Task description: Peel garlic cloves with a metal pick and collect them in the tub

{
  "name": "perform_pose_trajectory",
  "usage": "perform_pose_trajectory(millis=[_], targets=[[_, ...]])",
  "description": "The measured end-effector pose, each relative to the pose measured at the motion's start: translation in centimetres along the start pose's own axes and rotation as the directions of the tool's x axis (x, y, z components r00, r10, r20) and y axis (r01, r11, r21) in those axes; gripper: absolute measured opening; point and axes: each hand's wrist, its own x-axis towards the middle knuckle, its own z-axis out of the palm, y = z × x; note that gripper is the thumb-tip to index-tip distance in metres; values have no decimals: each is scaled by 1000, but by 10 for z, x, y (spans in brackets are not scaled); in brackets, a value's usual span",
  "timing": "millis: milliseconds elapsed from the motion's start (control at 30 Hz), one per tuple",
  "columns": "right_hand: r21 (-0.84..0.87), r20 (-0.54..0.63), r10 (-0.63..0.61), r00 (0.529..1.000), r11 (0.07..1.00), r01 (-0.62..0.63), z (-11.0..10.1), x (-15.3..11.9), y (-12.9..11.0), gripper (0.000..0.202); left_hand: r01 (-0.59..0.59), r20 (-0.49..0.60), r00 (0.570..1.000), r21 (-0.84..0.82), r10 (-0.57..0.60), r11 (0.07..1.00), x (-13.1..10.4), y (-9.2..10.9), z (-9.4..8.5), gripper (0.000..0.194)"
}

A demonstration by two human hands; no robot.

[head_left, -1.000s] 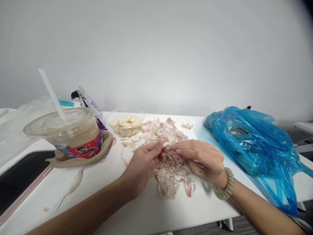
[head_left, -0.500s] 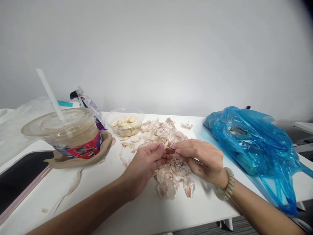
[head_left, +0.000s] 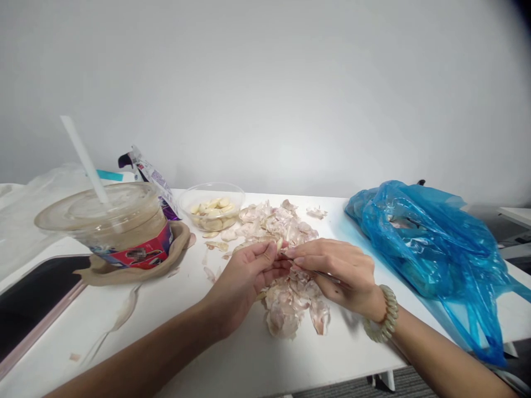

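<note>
A small pale garlic clove (head_left: 279, 244) is pinched between the thumb and fingers of my left hand (head_left: 243, 279). My right hand (head_left: 344, 276), with a beaded coil band at its wrist, is closed on a thin metal tool (head_left: 329, 275). The tool's tip is at the clove, but its exact kind is mostly hidden by my fingers. Both hands are over a heap of garlic skins (head_left: 286, 312) on the white table (head_left: 232, 365). Behind my left hand, a clear plastic bowl (head_left: 186, 200) holds several peeled cloves (head_left: 213, 209).
On the left, an iced drink cup (head_left: 120, 221) with a straw sits in a cardboard holder (head_left: 178, 257), beside a dark-screened device (head_left: 37, 298). A purple-and-white packet (head_left: 155, 182) leans behind it. A blue plastic bag (head_left: 431, 249) lies at right.
My right hand has tilted slightly and its fingertips have come a little closer to the clove. The clove has shifted slightly left; my left hand is nearly still.
</note>
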Motion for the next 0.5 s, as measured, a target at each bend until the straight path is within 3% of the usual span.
perform_pose_trajectory(millis=[500], targets=[[21,21,-1,1000,1000,0,-1,0,-1,27,-3,-1,1000,-29,3,1000,0,1,0,14]])
